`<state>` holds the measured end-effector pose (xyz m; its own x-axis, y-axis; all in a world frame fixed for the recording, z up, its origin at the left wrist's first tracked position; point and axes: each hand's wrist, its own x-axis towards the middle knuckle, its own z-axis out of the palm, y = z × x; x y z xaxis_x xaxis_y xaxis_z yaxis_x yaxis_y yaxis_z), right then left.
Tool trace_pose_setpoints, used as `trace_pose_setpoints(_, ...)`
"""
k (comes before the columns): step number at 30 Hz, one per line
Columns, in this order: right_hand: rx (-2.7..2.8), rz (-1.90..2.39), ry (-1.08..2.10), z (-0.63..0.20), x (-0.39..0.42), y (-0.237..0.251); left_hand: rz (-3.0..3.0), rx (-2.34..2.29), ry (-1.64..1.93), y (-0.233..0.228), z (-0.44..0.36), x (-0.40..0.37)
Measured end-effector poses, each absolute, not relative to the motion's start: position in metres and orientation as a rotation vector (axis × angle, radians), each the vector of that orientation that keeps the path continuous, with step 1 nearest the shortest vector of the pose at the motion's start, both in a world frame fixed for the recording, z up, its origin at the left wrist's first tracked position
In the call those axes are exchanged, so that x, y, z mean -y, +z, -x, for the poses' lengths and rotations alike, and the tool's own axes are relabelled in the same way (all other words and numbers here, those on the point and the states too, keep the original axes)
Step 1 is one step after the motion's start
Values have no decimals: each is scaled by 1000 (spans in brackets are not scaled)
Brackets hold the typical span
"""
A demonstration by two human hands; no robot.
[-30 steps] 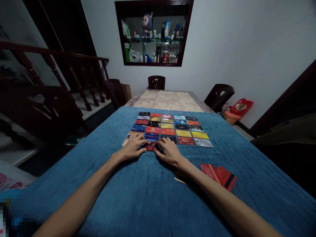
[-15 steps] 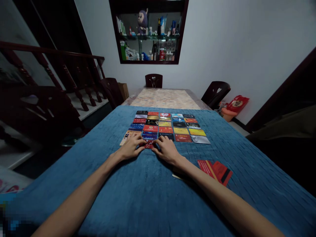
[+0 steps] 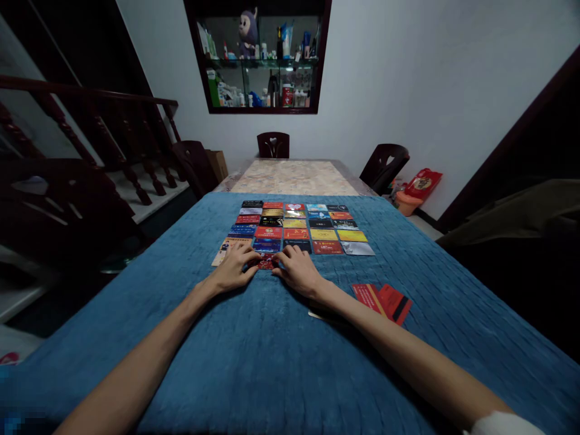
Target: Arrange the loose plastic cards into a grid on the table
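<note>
Long desk (image 3: 254,362) covered with a blue quilted cloth; the far end beyond the cloth shows a bare marbled top. Dark chairs (image 3: 384,164) stand round that far end, and a wall cabinet (image 3: 258,57) of bottles hangs above them. On the cloth, a grid of cards (image 3: 294,228) lies face up in neat rows, five rows deep by the look of it. A small fan of spare red cards (image 3: 383,300) sits right of the grid, near the right forearm. Both hands rest at the grid's near edge: left hand (image 3: 233,269) and right hand (image 3: 296,272) with fingers spread flat, not gripping, their tips pressing either end of a dark red card (image 3: 266,262). That card starts a new row just below the grid. Judgement: layout mostly done, with the near row barely begun and the spare cards still to place.
</note>
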<state>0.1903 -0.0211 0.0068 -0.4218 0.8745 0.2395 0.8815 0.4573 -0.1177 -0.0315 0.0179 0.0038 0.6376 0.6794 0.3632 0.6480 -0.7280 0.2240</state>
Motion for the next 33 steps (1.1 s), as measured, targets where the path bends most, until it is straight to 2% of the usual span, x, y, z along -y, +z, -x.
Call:
trace_pose_setpoints(11,2419,1367,-41,-249,39,29,-2771,-987,799,15,4,5)
trace_pose_setpoints(22,2452,1223,92,-309,66,25,-2860,-734,629,26,-36,44)
trace_pose_setpoints(33,2516,1246,254,-309,82,17,-2893,-446,486,15,-75,65)
